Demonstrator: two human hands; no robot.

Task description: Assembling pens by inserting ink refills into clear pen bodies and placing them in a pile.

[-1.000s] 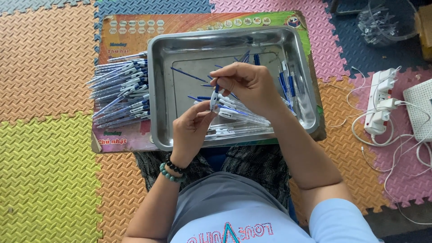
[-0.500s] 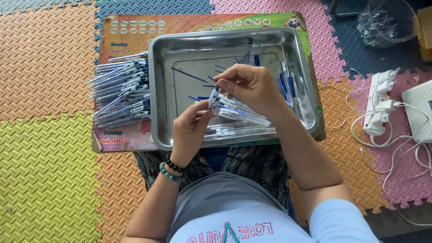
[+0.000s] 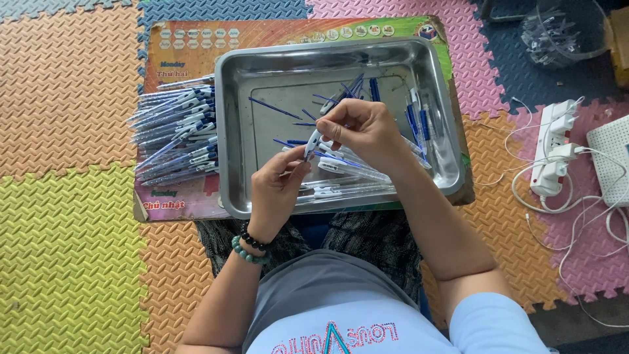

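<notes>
My left hand (image 3: 278, 190) grips the lower end of a clear pen barrel with a white clip (image 3: 312, 145), over the front of a steel tray (image 3: 236, 131). My right hand (image 3: 363, 128) pinches its upper end, fingers closed on a thin blue part. Inside the tray lie loose blue refills (image 3: 268, 108) and several clear pen parts (image 3: 354, 174). Left of the tray rests a pile of blue and white pens (image 3: 173, 134) on a colourful printed board (image 3: 177, 49).
Foam puzzle mats (image 3: 65, 98) in orange, yellow, pink and blue cover the floor. A white power strip (image 3: 553, 147) with cables lies at the right, beside a white box (image 3: 612, 164). A bag of clear parts (image 3: 557, 33) sits at the top right.
Both hands stay over the tray; the fingers of the right hand have shifted slightly on the pen's upper end. Nothing else has moved.
</notes>
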